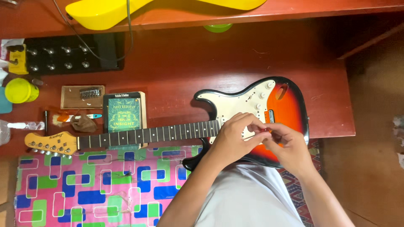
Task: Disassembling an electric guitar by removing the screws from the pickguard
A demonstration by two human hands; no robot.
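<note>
A sunburst electric guitar [290,107] with a white pickguard lies flat on the red-brown table [189,63], its neck [147,135] running left to the headstock [50,143]. My left hand [233,136] rests over the pickguard near the neck joint, fingers curled. My right hand [286,145] is beside it over the guitar's body. Both hands pinch a small red object [264,130] between their fingertips; it is too small to name.
A green book [123,113] lies under the neck. A black board with metal knobs [67,52], a small wooden box [82,96], a yellow jar [19,90] and a yellow guitar body [109,12] are at the left and back. A patterned mat [97,185] lies below.
</note>
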